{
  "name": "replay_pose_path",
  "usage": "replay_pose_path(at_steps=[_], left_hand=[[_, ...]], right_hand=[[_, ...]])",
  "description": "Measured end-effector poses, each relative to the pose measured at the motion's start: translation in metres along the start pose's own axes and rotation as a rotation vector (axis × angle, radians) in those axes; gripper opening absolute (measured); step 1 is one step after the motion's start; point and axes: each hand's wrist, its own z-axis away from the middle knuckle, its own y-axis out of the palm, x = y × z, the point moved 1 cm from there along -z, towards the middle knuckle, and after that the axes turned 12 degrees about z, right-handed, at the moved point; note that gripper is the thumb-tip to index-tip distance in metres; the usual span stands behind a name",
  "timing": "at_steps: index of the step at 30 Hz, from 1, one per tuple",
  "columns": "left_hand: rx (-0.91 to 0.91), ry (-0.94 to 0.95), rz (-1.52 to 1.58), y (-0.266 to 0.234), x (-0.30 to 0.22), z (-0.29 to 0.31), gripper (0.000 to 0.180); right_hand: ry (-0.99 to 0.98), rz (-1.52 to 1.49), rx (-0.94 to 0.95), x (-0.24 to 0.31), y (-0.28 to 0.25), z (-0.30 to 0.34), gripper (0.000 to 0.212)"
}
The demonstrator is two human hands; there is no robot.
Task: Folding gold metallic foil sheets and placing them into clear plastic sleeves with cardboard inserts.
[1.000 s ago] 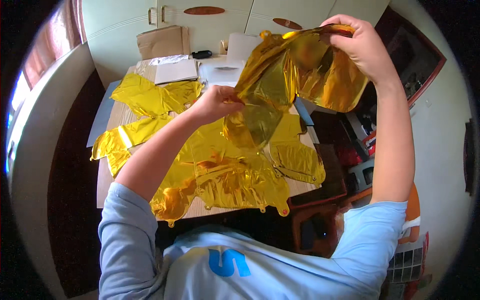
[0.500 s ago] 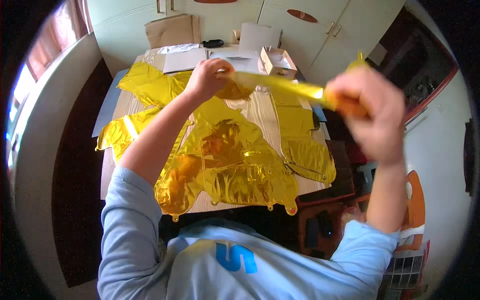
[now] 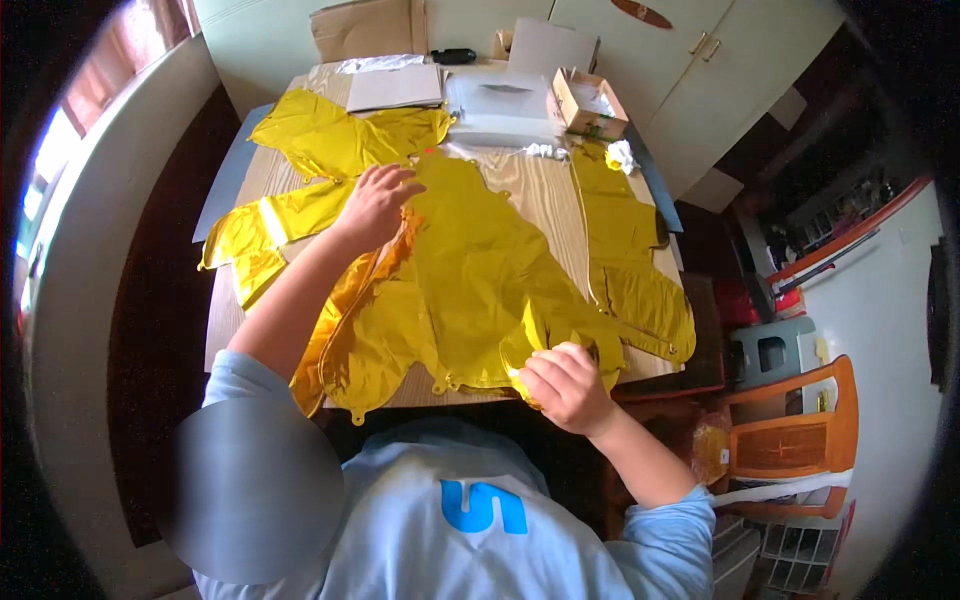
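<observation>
Flat gold foil balloons, all uninflated, cover much of the wooden table. The largest gold foil balloon [image 3: 470,270] lies in the middle, wider toward me. At its near right corner my right hand [image 3: 567,387] is closed, with crumpled foil bunched in the fist. My left hand [image 3: 378,205] is over the left edge of this balloon, fingers apart and slightly curled; whether it touches the foil I cannot tell. Beyond that hand lies another gold foil balloon [image 3: 320,135], with a smaller gold piece [image 3: 245,240] to the left. A further gold foil balloon [image 3: 625,230] stretches along the right side.
Toward the back stand a small open box [image 3: 590,105], a grey-white flat box [image 3: 395,88] and clear plastic packaging [image 3: 500,105]. A crumpled white wad [image 3: 621,156] sits at the right. A wooden chair [image 3: 790,440] stands at the right, near the table's edge [image 3: 690,365].
My right hand has come down from the raised right to the near corner, bringing the foil with it. The large balloon lies flatter. My left hand has moved nearer and left, its fingers loosened.
</observation>
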Motion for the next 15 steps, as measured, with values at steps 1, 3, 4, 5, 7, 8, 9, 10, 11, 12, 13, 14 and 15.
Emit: replay_pose_path(at_steps=[1,3,4,5,7,8,9,10,11,12,13,14,15], left_hand=[[0.002,-0.028,0.001,-0.009,-0.002,0.007,0.044],[0.008,-0.089,0.024,-0.019,-0.012,0.026,0.039],[0.022,-0.133,0.044,-0.023,-0.021,0.034,0.037],[0.034,-0.171,0.070,-0.027,-0.034,0.041,0.036],[0.084,-0.304,0.145,-0.033,-0.066,0.056,0.040],[0.099,-0.282,0.122,-0.029,-0.074,0.066,0.043],[0.115,-0.258,0.101,-0.023,-0.079,0.074,0.046],[0.093,-0.240,0.090,-0.018,-0.084,0.074,0.049],[0.070,-0.223,0.075,-0.013,-0.091,0.073,0.052],[0.048,-0.205,0.061,-0.008,-0.096,0.072,0.055],[0.061,-0.219,0.070,-0.003,-0.098,0.069,0.058],[0.075,-0.232,0.079,0.002,-0.100,0.066,0.061],[0.089,-0.245,0.088,0.006,-0.099,0.064,0.065]], right_hand=[[0.007,0.000,0.001,0.002,0.000,-0.001,0.014],[0.019,0.001,0.002,0.005,-0.003,-0.005,0.015],[0.031,-0.004,0.002,0.008,-0.004,-0.006,0.016],[0.045,-0.002,0.005,0.011,-0.006,-0.006,0.017],[0.071,0.015,0.020,0.015,-0.008,-0.005,0.018],[0.078,0.025,0.032,0.016,-0.007,-0.004,0.019],[0.087,0.036,0.045,0.018,-0.006,-0.004,0.019],[0.084,0.055,0.045,0.019,-0.006,-0.002,0.019],[0.079,0.072,0.041,0.019,-0.003,-0.001,0.018],[0.076,0.090,0.039,0.020,-0.001,-0.001,0.018],[0.069,0.089,0.033,0.020,0.000,-0.001,0.018],[0.062,0.087,0.028,0.022,0.002,-0.002,0.018],[0.056,0.086,0.022,0.023,0.002,-0.003,0.018]])
